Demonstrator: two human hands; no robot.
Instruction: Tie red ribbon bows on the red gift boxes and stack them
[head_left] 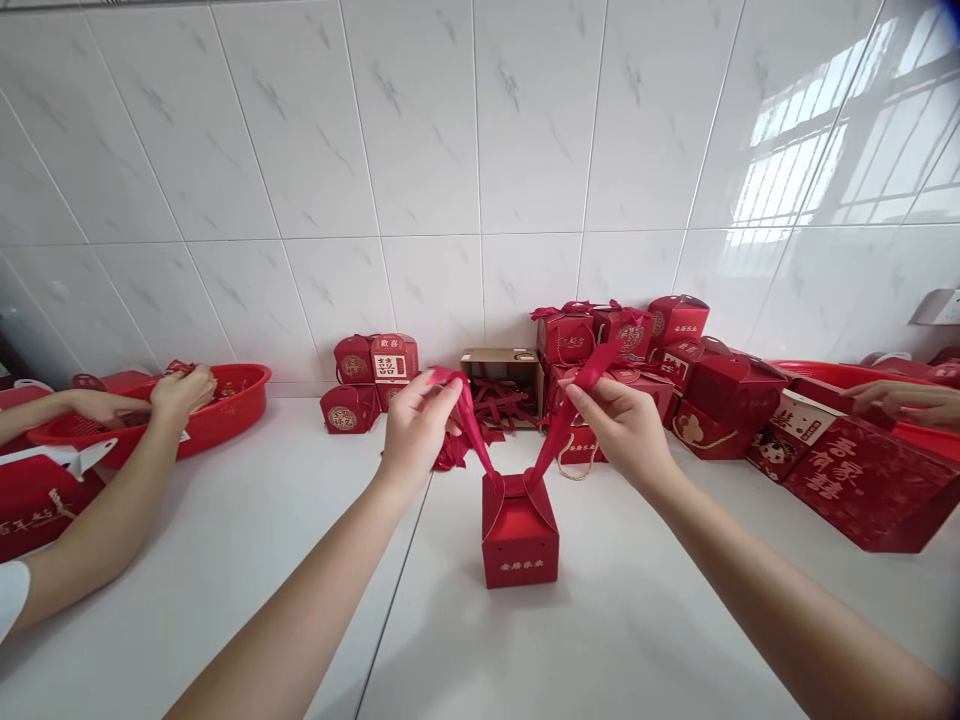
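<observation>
A small red gift box point(520, 545) with gold characters on its front stands upright on the white table in front of me. A dark red ribbon point(551, 448) runs up from the top of the box in two separate strands. Pinched in my left hand point(421, 425) is the left strand, raised above the box. My right hand point(622, 418) grips the other strand, its end looping over the fingers. The strands spread apart in a V, with no knot visible between them.
Behind the box, an open cardboard box point(504, 362) holds more ribbons. Stacked red gift boxes point(360, 362) stand left of it, with more piled at right, beside a large red box point(862, 480). Co-workers' hands reach at a red basin point(251, 400) on the left and at the far right.
</observation>
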